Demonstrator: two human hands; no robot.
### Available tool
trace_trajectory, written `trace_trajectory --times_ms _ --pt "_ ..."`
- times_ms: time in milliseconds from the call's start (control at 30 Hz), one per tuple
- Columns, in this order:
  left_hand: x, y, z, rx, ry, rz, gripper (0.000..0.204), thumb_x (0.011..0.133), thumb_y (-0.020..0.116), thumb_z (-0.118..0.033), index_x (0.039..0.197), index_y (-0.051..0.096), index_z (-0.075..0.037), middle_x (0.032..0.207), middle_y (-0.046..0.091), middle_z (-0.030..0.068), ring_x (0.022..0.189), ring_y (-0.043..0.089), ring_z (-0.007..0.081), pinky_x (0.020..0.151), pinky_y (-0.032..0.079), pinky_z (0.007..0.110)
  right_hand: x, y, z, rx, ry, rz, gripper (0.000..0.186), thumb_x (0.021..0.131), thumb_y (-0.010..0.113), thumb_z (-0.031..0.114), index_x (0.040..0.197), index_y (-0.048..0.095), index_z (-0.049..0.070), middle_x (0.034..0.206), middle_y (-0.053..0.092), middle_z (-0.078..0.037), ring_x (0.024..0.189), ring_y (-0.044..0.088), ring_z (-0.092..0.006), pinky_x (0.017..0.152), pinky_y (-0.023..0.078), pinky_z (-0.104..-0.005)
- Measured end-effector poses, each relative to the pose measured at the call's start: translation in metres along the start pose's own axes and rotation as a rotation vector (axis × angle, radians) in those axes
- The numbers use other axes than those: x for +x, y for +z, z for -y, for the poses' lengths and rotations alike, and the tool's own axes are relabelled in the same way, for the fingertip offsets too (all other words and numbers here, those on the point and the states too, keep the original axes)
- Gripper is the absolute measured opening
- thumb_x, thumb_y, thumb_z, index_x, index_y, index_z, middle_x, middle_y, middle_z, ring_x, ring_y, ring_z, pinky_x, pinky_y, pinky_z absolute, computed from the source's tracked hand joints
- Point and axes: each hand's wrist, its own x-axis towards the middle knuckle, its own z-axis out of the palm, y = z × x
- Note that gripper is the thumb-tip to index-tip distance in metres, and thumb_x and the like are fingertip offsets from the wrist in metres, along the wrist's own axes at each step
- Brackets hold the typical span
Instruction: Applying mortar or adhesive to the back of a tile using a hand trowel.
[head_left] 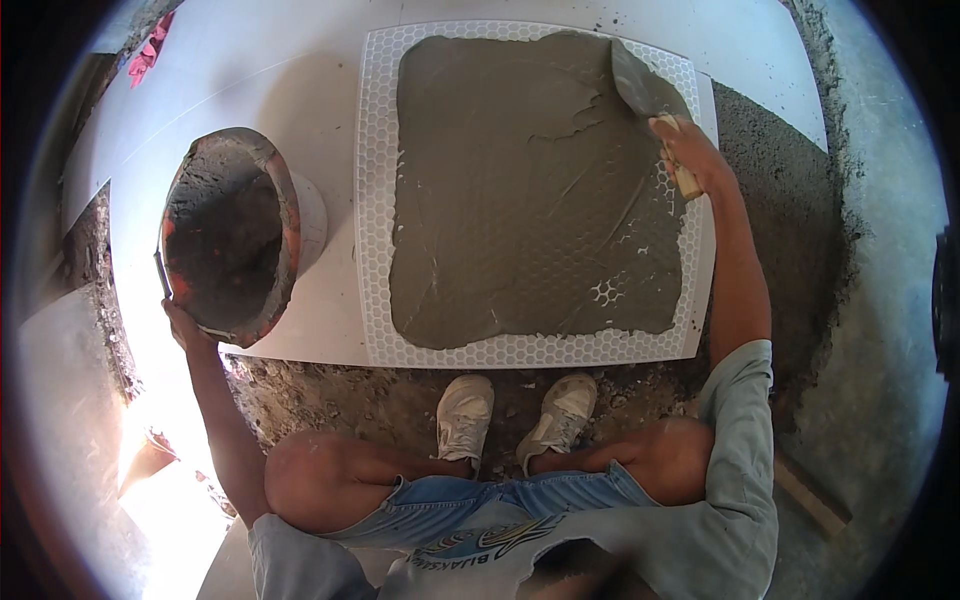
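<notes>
Evidently, the right hand [697, 160] is gripping a trowel [634, 84] at the far-right part of the grey mortar [520, 190], which is lying on a hexagon-patterned panel [377, 200]; the left hand [183, 325] is clutching the edge of a bucket [312, 225]. Uneven trowel pressure could be leaving thin, weakly coated spots.

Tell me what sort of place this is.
Probably a building site: grey mortar-like paste covers most of a white honeycomb panel, a smeared bucket is beside it, and rough bare ground shows nearby.
</notes>
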Motion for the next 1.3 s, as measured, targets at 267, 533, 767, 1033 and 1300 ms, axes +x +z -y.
trace_trajectory --times_ms 267,533,767,1033,1300 --pt "-0.005 0.002 0.002 -0.155 -0.04 0.066 0.058 0.097 0.03 -0.046 0.126 0.05 0.001 0.118 0.057 0.0174 0.104 0.058 0.0321 0.09 0.05 0.043 0.006 0.059 0.038 -0.128 -0.098 0.147 0.036 0.09 0.056 0.037 0.102 0.049 0.004 0.065 0.048 -0.001 0.046 0.048 -0.0092 0.038 0.041 -0.0263" --pt "0.004 0.001 0.003 -0.069 0.051 0.054 0.061 0.096 0.031 -0.048 0.123 0.053 0.002 0.115 0.059 0.0174 0.101 0.06 0.0312 0.088 0.051 0.042 0.018 0.122 0.073 -0.293 -0.203 0.254 0.034 0.09 0.056 0.033 0.102 0.049 0.003 0.066 0.051 -0.005 0.046 0.051 -0.0131 0.041 0.045 -0.0309" --pt "-0.009 0.009 0.0 -0.078 0.055 0.089 0.061 0.096 0.029 -0.047 0.119 0.057 0.002 0.113 0.06 0.0169 0.101 0.06 0.03 0.089 0.051 0.042 0.021 0.161 0.098 -0.463 -0.299 0.176 0.036 0.086 0.057 0.03 0.107 0.051 0.001 0.068 0.059 -0.009 0.05 0.059 -0.0203 0.047 0.049 -0.0368" --pt "0.032 -0.016 0.02 0.267 0.234 0.038 0.063 0.098 0.024 -0.046 0.113 0.061 0.003 0.106 0.065 0.0153 0.099 0.061 0.029 0.088 0.051 0.042 -0.011 0.192 0.099 -0.698 -0.48 0.417 0.039 0.085 0.056 0.029 0.113 0.052 0.003 0.076 0.064 -0.013 0.049 0.058 -0.0217 0.051 0.05 -0.0366" --pt "-0.008 0.017 -0.011 -0.038 0.001 0.0 0.06 0.093 0.027 -0.042 0.119 0.056 0.005 0.113 0.06 0.0195 0.1 0.061 0.0322 0.084 0.053 0.043 -0.055 0.187 0.021 -0.905 -0.985 0.271 0.032 0.083 0.054 0.027 0.109 0.055 0.007 0.088 0.067 -0.015 0.08 0.066 -0.0341 0.069 0.053 -0.0465"
